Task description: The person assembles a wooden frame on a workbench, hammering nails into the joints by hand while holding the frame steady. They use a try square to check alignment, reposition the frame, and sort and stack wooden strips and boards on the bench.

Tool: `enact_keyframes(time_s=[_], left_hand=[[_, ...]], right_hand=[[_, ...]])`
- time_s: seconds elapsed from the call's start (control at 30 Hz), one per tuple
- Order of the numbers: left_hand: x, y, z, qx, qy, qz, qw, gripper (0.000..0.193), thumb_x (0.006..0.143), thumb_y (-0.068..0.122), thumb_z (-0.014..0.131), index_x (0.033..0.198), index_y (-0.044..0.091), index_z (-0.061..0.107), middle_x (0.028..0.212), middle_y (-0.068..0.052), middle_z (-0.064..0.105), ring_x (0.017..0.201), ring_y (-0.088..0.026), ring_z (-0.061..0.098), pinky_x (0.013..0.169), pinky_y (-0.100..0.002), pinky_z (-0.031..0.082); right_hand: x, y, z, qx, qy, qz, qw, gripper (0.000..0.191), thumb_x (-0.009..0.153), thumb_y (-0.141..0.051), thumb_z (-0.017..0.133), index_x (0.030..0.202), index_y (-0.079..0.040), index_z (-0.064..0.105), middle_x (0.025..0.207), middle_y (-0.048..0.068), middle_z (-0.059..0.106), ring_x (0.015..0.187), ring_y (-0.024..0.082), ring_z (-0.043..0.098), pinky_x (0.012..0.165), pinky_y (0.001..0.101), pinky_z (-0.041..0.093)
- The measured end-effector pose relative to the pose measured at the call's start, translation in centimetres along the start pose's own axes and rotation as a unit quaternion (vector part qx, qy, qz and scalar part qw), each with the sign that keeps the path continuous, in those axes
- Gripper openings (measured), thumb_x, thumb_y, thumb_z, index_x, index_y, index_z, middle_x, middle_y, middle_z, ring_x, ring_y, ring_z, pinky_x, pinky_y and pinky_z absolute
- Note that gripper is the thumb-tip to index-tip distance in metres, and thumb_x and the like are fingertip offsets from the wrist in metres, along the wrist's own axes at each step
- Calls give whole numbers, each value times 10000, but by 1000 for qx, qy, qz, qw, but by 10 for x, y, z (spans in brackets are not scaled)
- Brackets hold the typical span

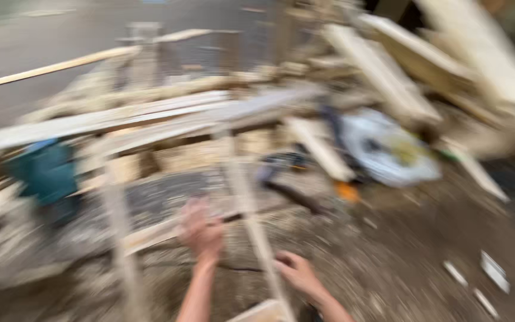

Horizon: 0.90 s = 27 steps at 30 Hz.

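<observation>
— Near the thin wooden strip (251,226), both hands reach; left hand (202,231) and right hand (296,271) look half open.
— Holding it?
— Too blurred, I cannot tell. Strip lies on the sawdust floor (388,256).

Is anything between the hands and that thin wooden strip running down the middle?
Nothing visible does. The right hand is right beside the strip, seemingly touching it, and the left hand lies just to its left over the sawdust-covered ground. Blur hides whether either hand grips it.
</observation>
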State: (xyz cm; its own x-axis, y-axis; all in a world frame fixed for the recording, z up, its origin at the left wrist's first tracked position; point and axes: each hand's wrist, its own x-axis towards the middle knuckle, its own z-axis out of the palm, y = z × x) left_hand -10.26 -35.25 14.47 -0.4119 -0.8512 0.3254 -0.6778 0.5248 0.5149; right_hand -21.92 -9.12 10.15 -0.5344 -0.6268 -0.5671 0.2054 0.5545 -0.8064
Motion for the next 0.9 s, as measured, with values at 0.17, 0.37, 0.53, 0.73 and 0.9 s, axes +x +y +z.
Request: enact_keyframes(time_s=[0.17,0.37,0.53,0.73,0.9], left_hand=[[-61,107,16,-159,-60,1,985,476,984,279,637,1433,141,558,1581,-112,478,1480,-344,447,1225,-483,350],[-108,247,39,-260,-141,75,952,485,887,166,646,1365,96,608,1476,-165,571,1338,-341,536,1087,-462,433],[-142,363,69,-320,-236,-62,915,423,924,140,617,1345,127,665,1288,-121,719,1180,-252,698,973,-374,542],[-174,474,126,-471,-296,-77,828,373,958,119,568,1314,40,649,1265,-95,738,1130,-173,717,944,-279,553],[-179,523,149,-484,-317,-102,809,348,972,130,590,1289,8,665,1194,-74,751,965,-84,663,834,-217,523]], right_hand=[[-30,-39,-53,111,6,-39,993,332,960,-224,688,1233,-34,678,994,19,705,773,91,614,697,263,542],[-66,-62,-176,192,51,-47,979,301,976,-199,662,1223,-30,692,936,33,720,761,92,620,668,260,531],[-98,-39,-304,201,108,8,973,290,959,-182,627,1212,-65,708,939,48,762,736,116,645,629,260,520],[-119,1,-450,247,181,-21,952,266,982,-177,601,1177,-44,724,921,85,745,711,129,627,615,285,523],[-110,5,-511,293,202,-44,933,267,986,-190,620,1169,-17,711,914,73,743,708,127,631,628,289,513]])
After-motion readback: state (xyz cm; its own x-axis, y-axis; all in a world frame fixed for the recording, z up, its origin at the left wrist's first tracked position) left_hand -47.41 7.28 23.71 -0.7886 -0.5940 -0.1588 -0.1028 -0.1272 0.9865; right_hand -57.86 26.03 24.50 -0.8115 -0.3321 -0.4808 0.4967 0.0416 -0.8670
